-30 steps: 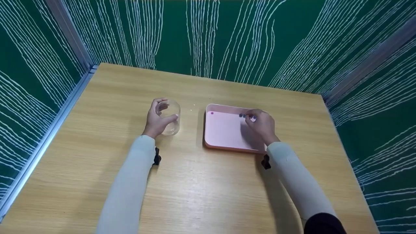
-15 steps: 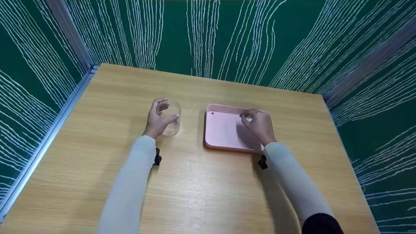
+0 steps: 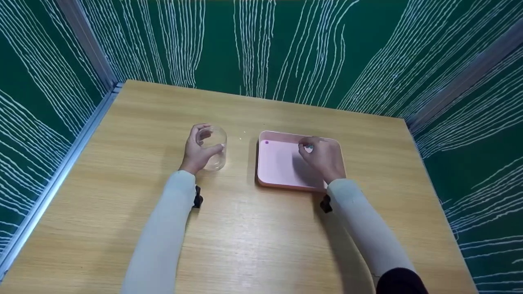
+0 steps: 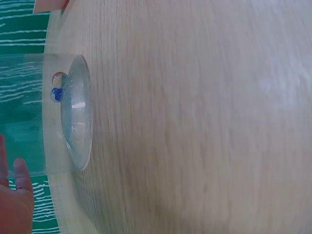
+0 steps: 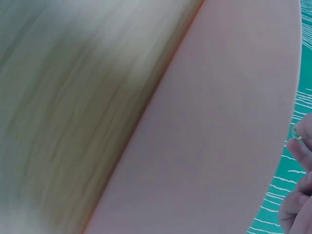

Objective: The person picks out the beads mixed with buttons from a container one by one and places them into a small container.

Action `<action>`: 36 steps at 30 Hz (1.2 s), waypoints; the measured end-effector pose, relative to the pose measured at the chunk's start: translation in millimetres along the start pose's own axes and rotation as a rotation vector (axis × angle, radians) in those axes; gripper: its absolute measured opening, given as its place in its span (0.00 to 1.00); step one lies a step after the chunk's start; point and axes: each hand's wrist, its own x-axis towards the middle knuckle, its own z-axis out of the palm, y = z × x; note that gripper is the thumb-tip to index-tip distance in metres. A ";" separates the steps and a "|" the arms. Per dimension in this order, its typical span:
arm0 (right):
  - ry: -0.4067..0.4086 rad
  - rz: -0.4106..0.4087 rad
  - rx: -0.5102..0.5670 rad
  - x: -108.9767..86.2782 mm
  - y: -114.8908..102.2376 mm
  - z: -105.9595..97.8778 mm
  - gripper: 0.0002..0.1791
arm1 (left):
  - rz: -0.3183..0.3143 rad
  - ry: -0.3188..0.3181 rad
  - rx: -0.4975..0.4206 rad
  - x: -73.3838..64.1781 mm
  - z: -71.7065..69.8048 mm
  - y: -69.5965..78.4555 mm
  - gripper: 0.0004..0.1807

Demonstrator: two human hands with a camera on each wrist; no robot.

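Observation:
My left hand (image 3: 197,152) grips a clear cylindrical jar (image 3: 215,164) standing on the table, thumb on the near side and fingers around the back. Two glass marbles (image 4: 57,94), one with a blue swirl, lie at the jar's bottom in the left wrist view. Over the pink tray (image 3: 278,171), my right hand (image 3: 326,158) has thumb and fingertip together. A clear glass marble (image 5: 295,130) shows pinched between its fingertips in the right wrist view. Other small marbles (image 3: 310,147) show through the gap of the fingers, partly hidden.
A small magenta dot (image 3: 267,142) is in the tray's far left corner. Tiny pale specks (image 3: 244,132) lie on the wooden table (image 3: 245,228) between jar and tray. Green walls (image 3: 220,49) with white wavy lines enclose the far side and both sides.
My right hand has moved a little left over the tray, covering dark marbles that showed beside its fingertips. The left hand and jar have stayed put.

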 end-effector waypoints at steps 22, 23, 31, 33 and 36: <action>-0.046 -0.044 0.193 1.3 -17.2 8.7 0.10 | 0.018 -0.007 -0.031 1.0 -0.7 -2.2 0.37; -0.042 -0.048 0.193 1.3 -17.9 9.1 0.10 | 0.019 -0.007 -0.028 0.9 -0.7 -2.2 0.37; -0.016 -0.074 0.195 1.6 -25.7 10.7 0.09 | 0.014 0.003 -0.021 0.4 -0.4 -1.6 0.37; -0.028 -0.066 0.213 2.0 -28.3 10.5 0.10 | 0.013 0.005 -0.019 0.4 -0.3 -1.7 0.37; -0.055 -0.044 0.245 2.8 -32.3 9.8 0.10 | 0.017 0.006 -0.015 0.6 -0.2 -2.0 0.37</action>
